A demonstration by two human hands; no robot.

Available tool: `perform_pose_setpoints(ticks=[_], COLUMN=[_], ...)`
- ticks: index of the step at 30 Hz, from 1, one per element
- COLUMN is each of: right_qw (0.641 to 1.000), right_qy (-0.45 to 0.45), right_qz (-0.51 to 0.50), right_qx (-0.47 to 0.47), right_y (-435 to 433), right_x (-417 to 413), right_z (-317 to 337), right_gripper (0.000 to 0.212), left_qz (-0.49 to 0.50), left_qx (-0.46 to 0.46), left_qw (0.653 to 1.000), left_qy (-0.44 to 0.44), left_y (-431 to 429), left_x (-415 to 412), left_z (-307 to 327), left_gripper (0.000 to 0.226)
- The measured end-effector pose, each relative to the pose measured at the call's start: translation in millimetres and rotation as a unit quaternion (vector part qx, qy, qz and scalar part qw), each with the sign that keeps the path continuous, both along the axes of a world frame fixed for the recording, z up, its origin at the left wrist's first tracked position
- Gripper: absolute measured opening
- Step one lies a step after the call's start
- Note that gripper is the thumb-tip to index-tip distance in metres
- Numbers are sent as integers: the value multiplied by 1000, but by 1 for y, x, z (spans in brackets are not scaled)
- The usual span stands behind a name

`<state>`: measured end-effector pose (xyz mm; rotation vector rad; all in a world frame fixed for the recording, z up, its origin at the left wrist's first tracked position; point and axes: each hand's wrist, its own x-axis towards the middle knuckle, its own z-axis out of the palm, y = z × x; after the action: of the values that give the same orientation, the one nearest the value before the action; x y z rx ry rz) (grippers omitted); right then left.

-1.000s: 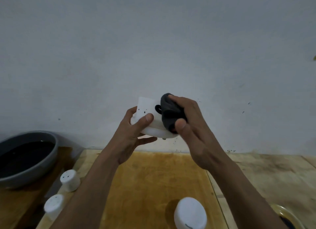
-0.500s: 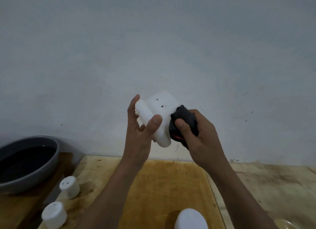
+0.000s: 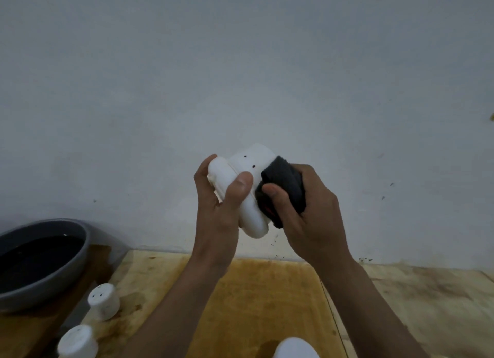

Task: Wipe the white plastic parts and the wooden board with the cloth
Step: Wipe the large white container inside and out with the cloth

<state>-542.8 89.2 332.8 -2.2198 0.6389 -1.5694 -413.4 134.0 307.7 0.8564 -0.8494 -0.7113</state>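
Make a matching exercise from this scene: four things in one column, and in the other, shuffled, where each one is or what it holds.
Things:
1. dark cloth
2. large white plastic part
3. grey bowl
4. small white cap with two dots

Places or states:
A. holds dark liquid
B. stands on the wood at the lower left
C. gripped by the left hand
D. bunched in the right hand

Pairs: 1-D, 2-C, 3-A, 4-B
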Motion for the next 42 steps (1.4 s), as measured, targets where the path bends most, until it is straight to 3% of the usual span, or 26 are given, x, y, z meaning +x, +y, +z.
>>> perform_pose_setpoints(ticks=[4,9,11,14,18,20,23,26,28,32,35,42], right_qw=[999,998,999,991,990,995,998,998,997,993,983,980], right_qy=[28,49,38,-17,-29,-9,23,51,71,40,-16,20], right_qz=[3,-6,2,29,30,0,-26,-24,-18,-3,35,74], right_qx=[-23,-25,33,131,136,103,59,25,19,108,178,184], right_y=[-1,-4,-4,-4,-2,-1,-2,-4,-6,-7,-4,5], right_x=[-4,-11,-13,-14,-14,-12,-14,-19,-23,-23,-20,-22], right_z=[-17,-29,-25,-11,6,3,-14,-28,-29,-23,-16,-13], right_gripper=[29,29,26,27,28,26,27,31,31,30,30,29], left_qz=[-104,-255,-234,-128,-48,-39,-101,-229,-282,-210,-126,-73], left_qx=[140,214,239,245,69,64,130,212,229,250,137,-5], left_qw=[977,891,909,958,995,996,985,927,896,934,982,997], left_qy=[124,309,249,76,-57,-47,60,210,256,143,22,-1], left_y=[5,2,-1,-3,0,-1,3,2,1,-7,-6,-5], left_x=[5,17,16,7,-10,-12,-9,0,6,6,-4,-2], left_z=[2,6,7,6,-1,1,8,11,10,0,-11,-24], left_gripper=[87,89,95,101,106,94,88,74,77,99,93,76])
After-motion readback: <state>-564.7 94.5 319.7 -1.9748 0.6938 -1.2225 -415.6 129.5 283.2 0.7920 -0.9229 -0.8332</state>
